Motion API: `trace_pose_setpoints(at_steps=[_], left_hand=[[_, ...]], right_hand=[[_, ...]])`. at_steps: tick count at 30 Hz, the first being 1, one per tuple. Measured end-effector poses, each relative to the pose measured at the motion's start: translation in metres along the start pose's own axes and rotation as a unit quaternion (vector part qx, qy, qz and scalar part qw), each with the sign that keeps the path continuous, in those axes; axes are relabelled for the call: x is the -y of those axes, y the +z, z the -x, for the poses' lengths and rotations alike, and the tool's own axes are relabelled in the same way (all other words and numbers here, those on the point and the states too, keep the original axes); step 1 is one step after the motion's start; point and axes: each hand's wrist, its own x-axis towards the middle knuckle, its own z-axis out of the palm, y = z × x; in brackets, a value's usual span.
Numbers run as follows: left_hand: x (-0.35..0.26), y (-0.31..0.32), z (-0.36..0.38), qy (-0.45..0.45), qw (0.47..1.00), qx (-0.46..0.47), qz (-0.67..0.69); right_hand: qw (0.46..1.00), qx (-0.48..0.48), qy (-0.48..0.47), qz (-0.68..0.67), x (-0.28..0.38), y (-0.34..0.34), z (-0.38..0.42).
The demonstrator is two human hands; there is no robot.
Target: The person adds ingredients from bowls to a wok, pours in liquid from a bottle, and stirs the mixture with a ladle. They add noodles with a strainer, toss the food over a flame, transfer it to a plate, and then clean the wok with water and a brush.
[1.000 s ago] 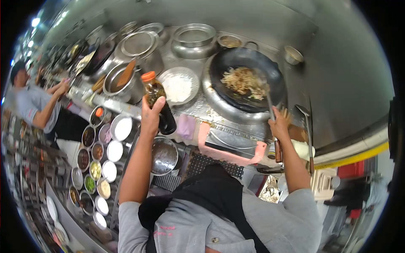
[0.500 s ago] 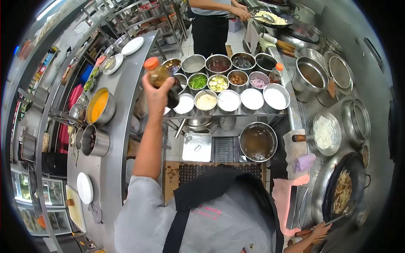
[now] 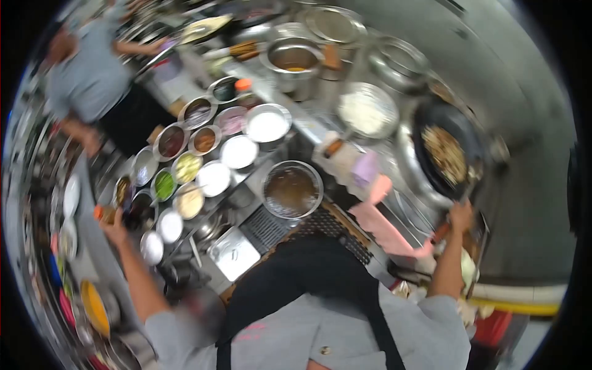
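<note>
Left hand [image 3: 113, 230] is closed around a bottle [image 3: 109, 215], held out at the far left, beside the metal bowls [image 3: 171, 140]; contact with them can't be confirmed. Right hand [image 3: 461, 217] is clenched on a ladle [image 3: 473, 174], its head at the near side of the wok [image 3: 472, 129]. Both hands are motion-blurred, so finger placement can't be read exactly.

Handling, as judged: bottle is probably moderately heavy if well filled, smooth-walled, slippery with oily fingers. Best gripped round the body below the shoulder, not by the cap. Ladle should be stiff and head-heavy; best held toward the handle, away from heat. Wok is rigid and likely heavy and hot, so bare fingers should be kept off the rim. Cooked food [image 3: 444, 154] should be soft, slick and easily broken; best lifted from underneath.

Looks: orange cap, amber upper part on the bottle, lower part largely hidden. Food is browned, in pale-to-brown shreds, against the black wok.

Between the hands, a pot [image 3: 291, 190] of brown liquid is seen. A pink cloth [image 3: 385, 228] is laid along the near edge of the steel surface [image 3: 390, 161]. Farther off, white food is held in a strainer [image 3: 377, 131]. At the far left, a person in grey [image 3: 92, 68] is seen.
</note>
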Motion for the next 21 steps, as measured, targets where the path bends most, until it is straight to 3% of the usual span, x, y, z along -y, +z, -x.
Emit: trace_pose_setpoints(at_steps=[1, 2, 3, 4, 5, 7, 8, 10, 12, 15, 18, 21], left_hand=[[-0.01, -0.001, 0.003, 0.022, 1.0, 0.009, 0.009], [0.006, -0.002, -0.002, 0.01, 0.999, 0.012, 0.039], [0.016, -0.004, -0.007, -0.002, 0.998, 0.011, 0.063], [0.016, -0.002, -0.003, -0.01, 0.999, -0.012, 0.037], [0.011, -0.004, 0.002, -0.018, 0.999, -0.036, 0.01], [0.016, -0.007, -0.001, -0.043, 0.996, -0.053, -0.056], [0.012, -0.004, 0.003, -0.086, 0.995, -0.036, 0.031], [0.007, 0.001, 0.008, -0.066, 0.995, -0.069, 0.04], [0.007, 0.003, 0.01, -0.049, 0.996, -0.011, 0.07], [0.005, 0.013, 0.023, -0.044, 0.999, -0.021, -0.015], [0.06, 0.009, 0.019, -0.008, 0.995, 0.086, -0.046], [0.059, 0.029, 0.048, -0.048, 0.996, 0.008, -0.071]], right_hand=[[0.999, 0.016, 0.029, 0.0, -0.015, 0.021, -0.014], [0.998, -0.022, -0.023, -0.05, -0.03, 0.036, -0.021], [0.982, -0.018, -0.053, -0.18, -0.063, 0.082, -0.044], [0.94, 0.075, 0.04, -0.33, -0.05, 0.054, -0.036], [0.859, 0.162, 0.129, -0.469, -0.017, 0.011, -0.02], [0.868, 0.193, 0.072, -0.451, -0.002, -0.023, -0.012], [0.875, 0.192, 0.044, -0.442, -0.005, -0.02, -0.014], [0.91, 0.174, -0.033, -0.375, 0.01, -0.049, -0.008], [0.903, 0.185, -0.019, -0.387, 0.028, -0.079, -0.007], [0.817, 0.29, -0.005, -0.499, 0.047, -0.101, -0.015], [0.785, 0.387, -0.022, -0.484, 0.062, -0.098, -0.024], [0.828, 0.379, -0.025, -0.413, 0.071, -0.087, -0.034]])
